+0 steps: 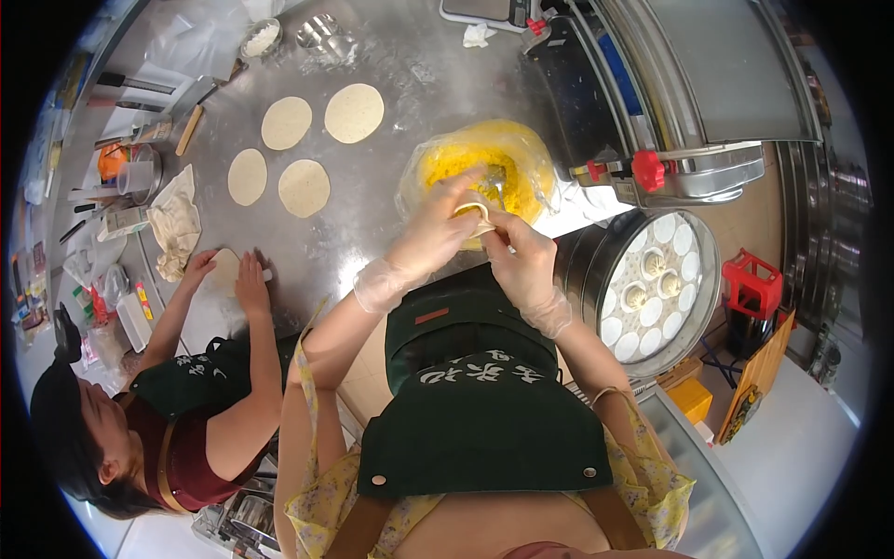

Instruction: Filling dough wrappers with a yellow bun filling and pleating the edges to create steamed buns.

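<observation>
A small piece of pale dough [481, 224], curled into a cup shape, sits between my hands. My left hand [426, 239], in a clear plastic glove, cups it from the left. The fingers of my right hand [524, 265], gloved too, pinch its right edge. Whether filling lies inside the dough is hidden by my fingers. Just beyond my hands is a plastic-lined bowl [542, 168] of crumbly yellow filling [456, 163], with a metal utensil [498, 186] standing in it, its lower end buried.
Several flat dough rounds [304, 188] lie on the metal table [391, 177]. At my right, a round steamer [712, 307] holds paper discs and three pleated buns [636, 297]. A co-worker's hands [250, 284] press on dough at the left. A machine with red knobs [648, 171] stands back right.
</observation>
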`<state>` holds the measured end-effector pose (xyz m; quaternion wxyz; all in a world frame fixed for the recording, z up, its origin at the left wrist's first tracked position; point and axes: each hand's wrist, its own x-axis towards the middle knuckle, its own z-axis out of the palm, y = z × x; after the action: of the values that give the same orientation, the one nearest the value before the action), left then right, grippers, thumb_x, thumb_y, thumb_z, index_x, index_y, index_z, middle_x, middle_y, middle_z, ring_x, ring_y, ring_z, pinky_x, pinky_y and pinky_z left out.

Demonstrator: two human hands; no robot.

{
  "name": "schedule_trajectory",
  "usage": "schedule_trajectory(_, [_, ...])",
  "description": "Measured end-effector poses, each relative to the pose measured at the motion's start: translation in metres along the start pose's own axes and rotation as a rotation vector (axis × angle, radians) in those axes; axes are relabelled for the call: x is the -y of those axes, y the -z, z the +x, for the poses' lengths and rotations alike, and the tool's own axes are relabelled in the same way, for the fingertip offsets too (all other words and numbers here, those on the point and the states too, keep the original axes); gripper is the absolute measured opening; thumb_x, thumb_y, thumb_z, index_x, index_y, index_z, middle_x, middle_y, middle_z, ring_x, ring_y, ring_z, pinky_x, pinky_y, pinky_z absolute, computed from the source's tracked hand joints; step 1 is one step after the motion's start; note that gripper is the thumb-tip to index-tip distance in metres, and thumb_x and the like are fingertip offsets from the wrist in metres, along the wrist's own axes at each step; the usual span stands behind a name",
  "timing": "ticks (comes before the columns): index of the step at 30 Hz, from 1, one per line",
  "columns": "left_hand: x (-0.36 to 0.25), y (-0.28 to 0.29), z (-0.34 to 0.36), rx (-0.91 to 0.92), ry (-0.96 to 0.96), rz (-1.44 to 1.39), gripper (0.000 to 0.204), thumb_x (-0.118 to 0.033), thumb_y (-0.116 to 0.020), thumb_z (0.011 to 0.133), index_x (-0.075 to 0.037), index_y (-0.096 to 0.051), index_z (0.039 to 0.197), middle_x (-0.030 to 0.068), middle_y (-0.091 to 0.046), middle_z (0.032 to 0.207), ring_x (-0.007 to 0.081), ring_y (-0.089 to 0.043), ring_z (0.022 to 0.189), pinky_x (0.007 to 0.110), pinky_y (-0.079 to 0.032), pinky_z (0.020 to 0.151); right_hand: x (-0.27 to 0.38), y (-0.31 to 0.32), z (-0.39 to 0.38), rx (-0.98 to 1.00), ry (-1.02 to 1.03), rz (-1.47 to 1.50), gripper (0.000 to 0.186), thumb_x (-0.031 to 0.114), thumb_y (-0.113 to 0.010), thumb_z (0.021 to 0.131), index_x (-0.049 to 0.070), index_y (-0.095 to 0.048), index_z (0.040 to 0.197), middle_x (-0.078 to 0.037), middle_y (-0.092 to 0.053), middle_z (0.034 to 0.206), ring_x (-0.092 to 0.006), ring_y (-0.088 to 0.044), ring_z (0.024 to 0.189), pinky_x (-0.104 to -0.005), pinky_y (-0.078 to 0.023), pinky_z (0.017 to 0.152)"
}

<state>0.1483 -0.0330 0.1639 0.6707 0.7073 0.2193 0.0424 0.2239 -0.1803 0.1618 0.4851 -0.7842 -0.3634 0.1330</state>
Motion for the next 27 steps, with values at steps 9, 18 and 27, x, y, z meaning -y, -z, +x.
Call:
schedule_trajectory(9, [-0.007, -0.035, -0.007, -0.375, 0.044, -0.583, 0.045, 0.003, -0.054, 0.093, -0.004, -0.049, 0.138, 0.0097, -0.05, 0.139, 0.0168, -0.052, 0.121, 0.028, -0.043, 0.101, 0.0, -0.021, -0.005, -0.159, -0.191, 0.239, 0.023, -0.006, -0.069, 0.083, 0.0, -0.065, 0.104, -0.009, -0.07, 0.087, -0.0125, -0.066, 0.071, -0.0267, -0.054, 0.067])
schedule_trajectory(18, [-0.009, -0.028, -0.011, -0.373, 0.072, -0.935, 0.045, -0.017, -0.05, 0.1, 0.003, -0.046, 0.139, 0.0131, -0.05, 0.138, 0.0193, -0.046, 0.13, 0.036, -0.034, 0.112, -0.004, -0.023, -0.004, -0.13, -0.145, 0.191, 0.021, -0.005, -0.068, 0.086, -0.002, -0.065, 0.107, -0.008, -0.071, 0.093, -0.0127, -0.068, 0.077, -0.0264, -0.055, 0.072])
schedule_trajectory(27, [-0.009, -0.032, -0.017, -0.406, 0.095, -0.779, 0.042, -0.005, -0.055, 0.097, -0.002, -0.049, 0.139, 0.0091, -0.048, 0.143, 0.0156, -0.05, 0.126, 0.03, -0.041, 0.106, 0.007, -0.018, -0.002, -0.14, -0.055, 0.11, 0.024, -0.006, -0.071, 0.082, -0.001, -0.066, 0.105, -0.011, -0.072, 0.097, -0.0135, -0.068, 0.078, -0.0269, -0.055, 0.074])
